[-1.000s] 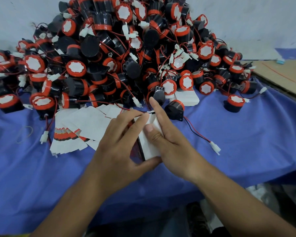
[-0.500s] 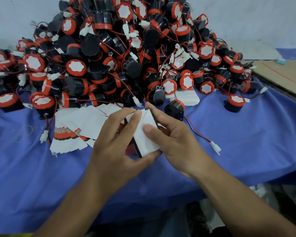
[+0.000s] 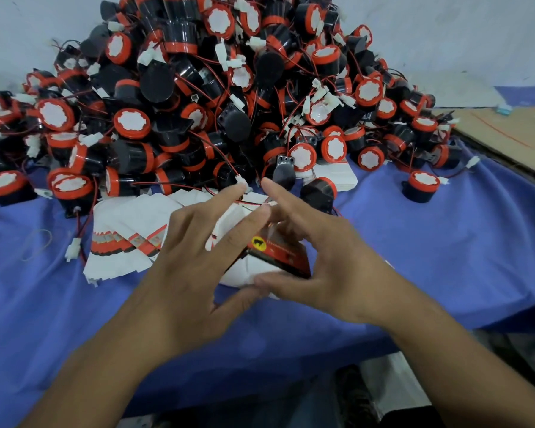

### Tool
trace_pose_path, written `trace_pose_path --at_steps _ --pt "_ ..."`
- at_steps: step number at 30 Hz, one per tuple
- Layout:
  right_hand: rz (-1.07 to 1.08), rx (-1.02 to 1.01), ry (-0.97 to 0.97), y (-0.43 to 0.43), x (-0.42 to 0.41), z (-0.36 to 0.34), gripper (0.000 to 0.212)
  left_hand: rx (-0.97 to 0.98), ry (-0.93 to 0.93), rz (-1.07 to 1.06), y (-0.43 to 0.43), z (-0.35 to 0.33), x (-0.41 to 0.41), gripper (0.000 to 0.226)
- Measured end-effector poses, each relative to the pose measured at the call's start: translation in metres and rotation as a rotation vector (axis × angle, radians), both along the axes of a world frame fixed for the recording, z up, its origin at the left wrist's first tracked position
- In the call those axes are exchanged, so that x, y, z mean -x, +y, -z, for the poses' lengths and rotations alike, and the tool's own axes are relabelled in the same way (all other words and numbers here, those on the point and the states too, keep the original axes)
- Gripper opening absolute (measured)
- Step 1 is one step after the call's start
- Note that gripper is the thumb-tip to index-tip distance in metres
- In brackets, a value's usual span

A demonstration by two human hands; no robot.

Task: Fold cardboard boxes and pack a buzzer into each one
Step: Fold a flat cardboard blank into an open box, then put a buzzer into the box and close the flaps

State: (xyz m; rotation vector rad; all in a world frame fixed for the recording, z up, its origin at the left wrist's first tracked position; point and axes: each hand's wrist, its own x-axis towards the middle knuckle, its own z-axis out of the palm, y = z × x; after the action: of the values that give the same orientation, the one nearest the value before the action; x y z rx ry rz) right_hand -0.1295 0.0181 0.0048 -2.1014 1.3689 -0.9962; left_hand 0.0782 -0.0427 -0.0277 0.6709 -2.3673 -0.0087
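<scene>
Now the box [image 3: 275, 257] in the person's grip shows its printed red and black face with a small yellow mark, where half a second ago only its plain white side faced the camera as a nearly flat sheet; it has been turned and pushed open, so it looks to be taking shape, though no buzzer is in it yet and its flaps appear unfinished. Both hands are clamped on it just above the blue-covered desk [image 3: 445, 257]. The left hand [image 3: 192, 273] grips the near left side, thumb under the white lower edge and middle fingers lying on the top, while its index finger points out straight toward the pile, touching nothing that can be made out. The right hand [image 3: 331, 267] holds the right end, thumb along the near bottom edge and fingers curled over the far side, index finger likewise lifted. The hands are close together, almost meeting over the box. Just left lies a fanned stack of flat boxes [image 3: 121, 242], and behind rises the big heap of buzzers [image 3: 229, 103]; one black buzzer [image 3: 317, 193] sits just beyond the right hand, probably the easiest to take next
</scene>
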Motion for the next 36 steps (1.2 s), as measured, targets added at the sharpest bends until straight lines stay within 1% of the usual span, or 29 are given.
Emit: trace_pose_path --at_steps 3,5,7,9,12,15,17,22,25,28,31,34,36 --pt "-0.035 0.014 0.077 0.003 -0.005 -0.001 0.094 -0.075 -0.049 0.071 0.001 0.000 -0.003 0.077" --pt "-0.049 0.008 0.073 0.004 -0.004 -0.002 0.094 -0.116 -0.021 0.101 0.002 -0.004 -0.006 0.074" --pt "-0.067 0.031 0.037 0.006 -0.003 -0.002 0.092 -0.114 0.011 0.101 0.006 -0.010 -0.006 0.073" --pt "-0.066 0.098 0.053 0.008 -0.002 -0.003 0.088 -0.039 0.019 0.106 0.009 -0.015 -0.004 0.070" --pt "-0.035 0.207 0.198 0.006 0.006 -0.006 0.076 0.138 0.033 0.099 0.008 -0.017 -0.001 0.056" --pt "-0.044 0.212 0.292 0.002 0.017 -0.006 0.062 0.246 0.011 0.071 0.008 -0.017 0.000 0.054" --pt "-0.046 0.202 0.308 0.001 0.023 -0.006 0.057 0.284 0.000 0.037 0.008 -0.015 0.001 0.056" --pt "0.055 0.317 0.419 -0.001 0.029 -0.002 0.051 0.277 -0.084 -0.135 0.001 -0.011 0.000 0.059" --pt "0.143 0.326 0.469 -0.007 0.023 0.009 0.052 0.199 -0.116 -0.216 -0.003 -0.003 0.004 0.056" --pt "0.221 0.269 0.455 -0.015 0.018 0.020 0.052 0.066 -0.093 -0.258 -0.004 0.004 0.011 0.053" --pt "0.270 0.165 0.440 -0.019 0.010 0.031 0.042 -0.119 -0.086 -0.287 -0.001 0.011 0.018 0.047" --pt "0.313 0.062 0.494 -0.020 0.001 0.042 0.033 -0.337 0.013 -0.255 0.003 0.019 0.020 0.041" --pt "0.299 0.046 0.532 -0.018 0.002 0.039 0.035 -0.430 0.104 -0.236 0.003 0.021 0.016 0.032"
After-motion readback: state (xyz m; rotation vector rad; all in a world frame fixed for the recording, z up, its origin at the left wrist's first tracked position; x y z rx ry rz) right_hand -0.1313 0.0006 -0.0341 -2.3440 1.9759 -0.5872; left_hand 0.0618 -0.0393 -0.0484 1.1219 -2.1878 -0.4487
